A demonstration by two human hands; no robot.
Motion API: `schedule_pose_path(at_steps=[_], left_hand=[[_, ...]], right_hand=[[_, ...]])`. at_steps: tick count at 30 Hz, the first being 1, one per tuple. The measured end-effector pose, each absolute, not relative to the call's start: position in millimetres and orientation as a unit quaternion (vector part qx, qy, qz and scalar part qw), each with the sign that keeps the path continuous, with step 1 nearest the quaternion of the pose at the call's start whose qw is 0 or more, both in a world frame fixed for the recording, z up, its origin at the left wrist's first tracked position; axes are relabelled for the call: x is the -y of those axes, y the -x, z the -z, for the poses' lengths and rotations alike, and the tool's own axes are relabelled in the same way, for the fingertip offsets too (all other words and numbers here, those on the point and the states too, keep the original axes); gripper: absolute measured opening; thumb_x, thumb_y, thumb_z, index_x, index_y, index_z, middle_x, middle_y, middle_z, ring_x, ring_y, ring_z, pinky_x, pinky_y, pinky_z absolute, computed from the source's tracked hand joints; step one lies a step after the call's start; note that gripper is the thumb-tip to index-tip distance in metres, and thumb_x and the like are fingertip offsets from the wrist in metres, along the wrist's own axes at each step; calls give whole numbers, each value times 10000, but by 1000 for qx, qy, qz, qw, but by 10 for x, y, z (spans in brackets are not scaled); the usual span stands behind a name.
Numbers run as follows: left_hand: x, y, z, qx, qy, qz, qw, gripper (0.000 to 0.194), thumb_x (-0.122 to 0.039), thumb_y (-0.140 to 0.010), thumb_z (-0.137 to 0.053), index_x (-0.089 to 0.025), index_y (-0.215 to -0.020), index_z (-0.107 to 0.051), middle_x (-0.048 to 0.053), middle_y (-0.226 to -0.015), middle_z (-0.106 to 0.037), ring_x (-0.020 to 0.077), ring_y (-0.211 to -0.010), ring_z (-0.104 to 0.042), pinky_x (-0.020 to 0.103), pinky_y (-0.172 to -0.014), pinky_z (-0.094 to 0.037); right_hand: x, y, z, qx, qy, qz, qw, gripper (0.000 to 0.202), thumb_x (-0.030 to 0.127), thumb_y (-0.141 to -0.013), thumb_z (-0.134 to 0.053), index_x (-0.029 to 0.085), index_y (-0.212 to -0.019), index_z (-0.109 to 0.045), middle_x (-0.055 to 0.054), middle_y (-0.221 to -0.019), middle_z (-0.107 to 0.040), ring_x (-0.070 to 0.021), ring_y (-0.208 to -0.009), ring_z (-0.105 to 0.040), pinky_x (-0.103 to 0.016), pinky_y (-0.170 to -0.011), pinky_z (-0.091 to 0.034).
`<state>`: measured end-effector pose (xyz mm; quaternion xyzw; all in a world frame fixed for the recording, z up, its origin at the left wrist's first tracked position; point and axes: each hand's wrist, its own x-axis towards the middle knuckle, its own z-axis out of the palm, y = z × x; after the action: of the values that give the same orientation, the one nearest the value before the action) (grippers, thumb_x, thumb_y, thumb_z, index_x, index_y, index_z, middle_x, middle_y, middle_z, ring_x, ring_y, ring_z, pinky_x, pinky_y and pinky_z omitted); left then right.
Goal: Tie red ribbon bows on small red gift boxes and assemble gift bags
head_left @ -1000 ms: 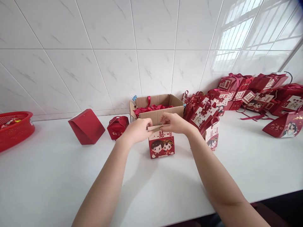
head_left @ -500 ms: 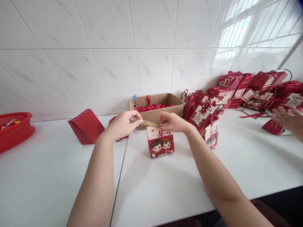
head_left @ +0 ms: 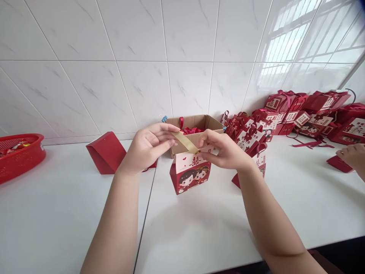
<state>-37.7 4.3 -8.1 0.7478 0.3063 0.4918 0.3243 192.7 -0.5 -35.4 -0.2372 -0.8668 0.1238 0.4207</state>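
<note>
A red and white paper gift box (head_left: 190,178) with two cartoon figures on its front is tilted above the white table. A gold ribbon (head_left: 186,142) runs slantwise from its top edge up to my left hand (head_left: 151,146), whose closed fingers hold the ribbon's upper end. With thumb and bent fingers, my right hand (head_left: 225,150) pinches the top right of the box where the ribbon meets it. Its fingertips hide part of that join. Behind the box is an open cardboard box (head_left: 209,123) with red ribbons (head_left: 191,130) in it.
A plain red box (head_left: 107,154) stands left, near a red plastic basket (head_left: 25,158). To the right are finished-looking red gift boxes (head_left: 251,137) and a larger pile (head_left: 299,110) against the tiled wall. Another person's hand (head_left: 353,158) touches a red box at the right edge.
The gift box has turned and tilted, with its left side now showing. The gold ribbon slants more steeply between my hands. The other person's hand has lowered onto a red box.
</note>
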Motion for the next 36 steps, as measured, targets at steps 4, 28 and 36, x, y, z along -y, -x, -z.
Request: schedule_pose_path(at_steps=[4, 28, 36], left_hand=[[137, 315, 15, -328, -754, -463, 332, 103, -226, -760, -682, -235, -844, -740, 32, -943, -682, 176, -897, -654, 273, -760, -577], [465, 113, -34, -335, -684, -475, 441, 123, -300, -704, -769, -246, -814, -773, 17, -745, -747, 189, -694, -712, 236, -585, -590], [539, 110, -55, -358, -698, -499, 367, 108, -298, -683, -778, -253, -781, -781, 15, -741, -751, 196, -695, -712, 247, -604, -603]], right_hand=[[216, -1896, 272, 877, 229, -9, 422, 216, 23, -798, -527, 215, -887, -486, 18, -764, -584, -107, -706, -567, -222, -615, -461], [459, -1935, 179, 871, 122, 9, 476, 254, -20, -818, -485, 232, -793, -469, 2, -759, -619, -137, -776, -641, -321, -709, -513], [466, -1940, 181, 875, 130, 23, 466, 256, -25, -819, -459, 227, -775, -452, 3, -766, -614, -134, -791, -633, -312, -735, -511]])
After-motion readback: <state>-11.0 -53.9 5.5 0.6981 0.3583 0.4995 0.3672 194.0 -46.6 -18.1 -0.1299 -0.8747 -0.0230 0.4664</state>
